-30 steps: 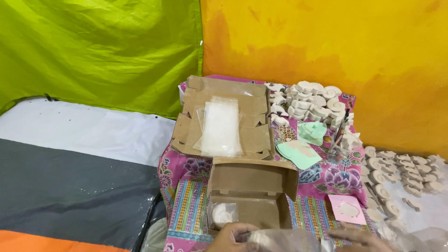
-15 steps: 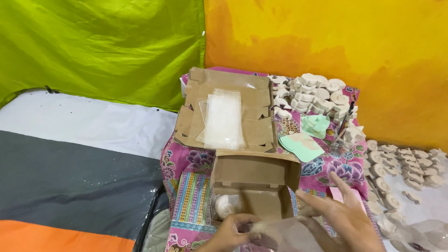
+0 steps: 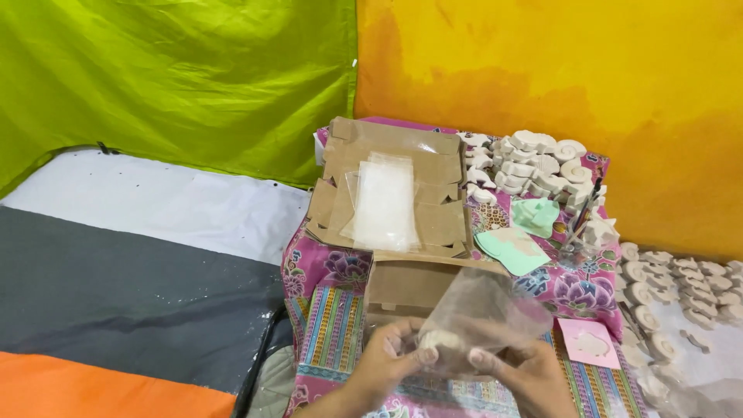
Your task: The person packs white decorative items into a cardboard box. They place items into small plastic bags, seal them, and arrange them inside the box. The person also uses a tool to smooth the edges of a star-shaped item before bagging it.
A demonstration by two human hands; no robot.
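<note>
Two hands (image 3: 464,364), crinkly clear bag (image 3: 484,313)

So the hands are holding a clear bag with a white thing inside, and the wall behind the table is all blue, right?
Not quite. Both hands, left and right, do hold the clear bag with a white thing inside, but the head view shows the wall is yellow and green, not blue.

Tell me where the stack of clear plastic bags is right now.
In the head view, the stack of clear plastic bags lies centre frame on the flattened cardboard boxes, just left of the pile of white plaster figures.
</note>
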